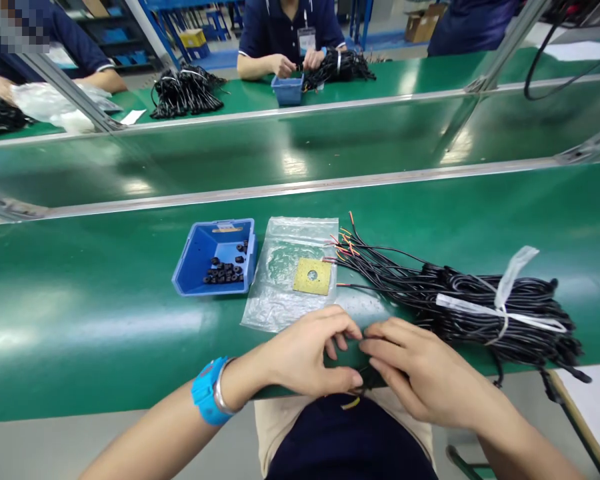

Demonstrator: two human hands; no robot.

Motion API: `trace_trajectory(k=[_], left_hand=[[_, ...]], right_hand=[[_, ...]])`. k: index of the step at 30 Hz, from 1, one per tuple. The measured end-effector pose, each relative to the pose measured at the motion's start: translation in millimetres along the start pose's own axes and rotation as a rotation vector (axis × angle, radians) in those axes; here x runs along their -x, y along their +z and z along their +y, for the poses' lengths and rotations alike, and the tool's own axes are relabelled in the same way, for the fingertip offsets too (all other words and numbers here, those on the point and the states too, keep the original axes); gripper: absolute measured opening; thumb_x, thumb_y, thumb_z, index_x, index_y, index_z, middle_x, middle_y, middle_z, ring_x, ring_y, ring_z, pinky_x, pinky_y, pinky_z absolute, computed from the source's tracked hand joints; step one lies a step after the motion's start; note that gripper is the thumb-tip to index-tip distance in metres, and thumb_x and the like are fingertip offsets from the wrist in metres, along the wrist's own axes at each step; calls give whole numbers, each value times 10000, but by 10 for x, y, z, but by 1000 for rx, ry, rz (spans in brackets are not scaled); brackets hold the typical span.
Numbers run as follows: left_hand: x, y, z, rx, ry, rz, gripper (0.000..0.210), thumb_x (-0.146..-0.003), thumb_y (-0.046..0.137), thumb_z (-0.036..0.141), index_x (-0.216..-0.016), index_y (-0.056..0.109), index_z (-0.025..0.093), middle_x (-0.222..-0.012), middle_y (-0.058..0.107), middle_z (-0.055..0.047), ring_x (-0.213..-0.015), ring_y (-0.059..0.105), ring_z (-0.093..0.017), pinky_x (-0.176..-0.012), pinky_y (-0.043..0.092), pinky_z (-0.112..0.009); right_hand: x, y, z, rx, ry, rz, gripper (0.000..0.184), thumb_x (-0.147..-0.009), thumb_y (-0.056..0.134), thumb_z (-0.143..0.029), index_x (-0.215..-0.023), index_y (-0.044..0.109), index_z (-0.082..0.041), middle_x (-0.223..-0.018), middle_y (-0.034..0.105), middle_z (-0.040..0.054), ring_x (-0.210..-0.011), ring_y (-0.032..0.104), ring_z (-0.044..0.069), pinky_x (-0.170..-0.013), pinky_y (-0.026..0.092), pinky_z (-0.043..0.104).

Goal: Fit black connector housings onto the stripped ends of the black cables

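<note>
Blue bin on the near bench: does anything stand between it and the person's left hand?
The clear plastic bag lies flat partly between the left hand and the blue bin, with a yellow pad on it; nothing upright visibly blocks the way.

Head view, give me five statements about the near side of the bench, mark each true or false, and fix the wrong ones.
1. The near bin holds small black parts. True.
2. A white tie goes around the near cable bundle. True.
3. The near cable bundle lies left of the near bin. False: it lies to the right.
4. The yellow square has a round hole. True.
5. Both wrists are bare. False: a blue band is on the left one.
</note>
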State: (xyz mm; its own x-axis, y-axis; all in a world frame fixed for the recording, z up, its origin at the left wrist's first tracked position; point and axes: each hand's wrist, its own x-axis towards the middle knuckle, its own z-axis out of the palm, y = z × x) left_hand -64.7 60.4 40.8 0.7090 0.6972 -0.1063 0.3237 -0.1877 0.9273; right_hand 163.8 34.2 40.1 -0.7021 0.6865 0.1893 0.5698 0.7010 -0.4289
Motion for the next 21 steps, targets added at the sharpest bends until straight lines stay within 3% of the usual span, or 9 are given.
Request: trace_trajectory(k=[2,4,8,11,13,18,21], left_hand=[[-9,81,15,-25,65,6,396,-734,746,308,-1087,630,172,-1034,651,-100,-818,647,-197,-720,578,-307],[-20,156,28,-3,135,-80,408,-770,726,329,-1139,638,179,-1080,675,-116,-887,669,-224,-799,573,-323],[-36,226,35,88,154,-184,422,-786,725,350,-1152,664,148,-1064,702,-139,-901,689,-245,-833,572,-343],[-44,231,-5,190,11,-94,470,-801,708,322,-1224,622,135,-1088,671,-148,-871,696,-230,-797,588,-363],[-49,227,-55,316,-62,8,572,-801,711,288,-1327,539,147,-1200,614,-170,-982,682,-246,-847,581,-390],[-58,192,-167,664,-125,103,805,-800,745,302,-1471,318,184,-1356,524,-207,-1301,511,-320,-1068,424,-522],[-63,154,-180,745,-75,151,748,-792,750,295,-1414,346,195,-1368,514,-196,-1346,463,-330,-1103,364,-544]], right_hand=[[68,-12,-27,215,49,130,299,-915,399,-99,-1097,633,-135,-1087,665,140,-1005,616,224,-846,526,352],[74,-3,-36,462,82,164,318,-902,401,-97,-1126,626,-83,-1131,659,204,-1035,614,284,-844,535,411],[-135,14,-25,753,194,-7,294,-825,455,-43,-1038,658,-41,-959,685,239,-764,626,285,-610,517,379],[-351,-3,9,790,301,-98,223,-760,483,31,-834,659,-84,-727,639,156,-636,578,240,-493,421,307],[-435,-17,39,774,324,-112,196,-756,507,32,-773,630,-120,-683,613,121,-645,568,229,-475,369,282],[-406,-35,89,702,256,24,146,-813,536,-59,-739,576,-178,-687,587,67,-678,537,206,-500,313,289],[-346,-32,102,643,216,120,154,-872,514,-116,-749,576,-185,-689,559,52,-682,516,200,-524,314,298]])
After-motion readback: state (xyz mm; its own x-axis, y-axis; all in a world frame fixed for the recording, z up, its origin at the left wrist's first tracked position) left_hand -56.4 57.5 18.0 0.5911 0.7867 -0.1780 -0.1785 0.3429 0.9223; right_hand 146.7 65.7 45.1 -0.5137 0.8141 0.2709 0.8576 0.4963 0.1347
